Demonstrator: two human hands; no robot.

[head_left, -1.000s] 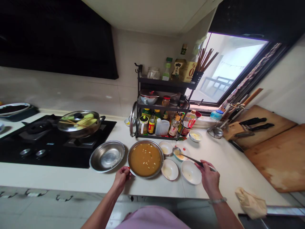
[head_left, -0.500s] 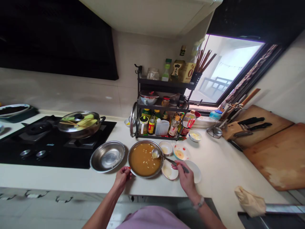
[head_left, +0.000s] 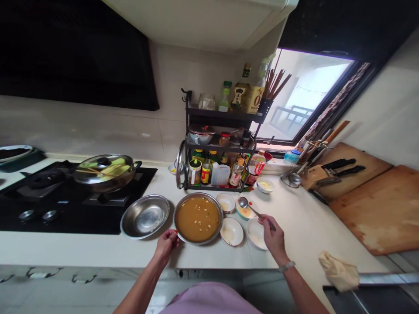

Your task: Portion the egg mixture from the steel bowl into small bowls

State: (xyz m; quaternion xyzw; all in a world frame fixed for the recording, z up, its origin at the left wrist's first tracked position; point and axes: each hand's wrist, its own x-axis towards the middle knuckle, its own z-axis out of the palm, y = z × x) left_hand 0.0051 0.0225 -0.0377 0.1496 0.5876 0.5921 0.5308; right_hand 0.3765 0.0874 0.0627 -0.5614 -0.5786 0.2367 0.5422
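My left hand (head_left: 166, 244) grips the near rim of a metal bowl (head_left: 198, 218) filled with brown-orange sauce dotted with pale bits. My right hand (head_left: 272, 235) is closed on the dark handle of a metal spoon (head_left: 246, 205), whose head hovers over a small dish (head_left: 245, 212) holding yellow-orange residue. Around it stand a small white bowl (head_left: 225, 202), a white saucer (head_left: 231, 231) and another white bowl (head_left: 255, 233), partly under my right hand.
An empty steel bowl (head_left: 145, 216) sits left of the sauce. A lidded pan (head_left: 103, 172) rests on the black stove (head_left: 65, 205). A black rack (head_left: 219, 148) of bottles and jars stands behind. Wooden boards (head_left: 379, 205), knives and a crumpled cloth (head_left: 338, 270) lie right.
The spoon went from the small dish to the sauce bowl half a second ago, and has now swung back right over the dish. My left hand stays on the bowl rim.
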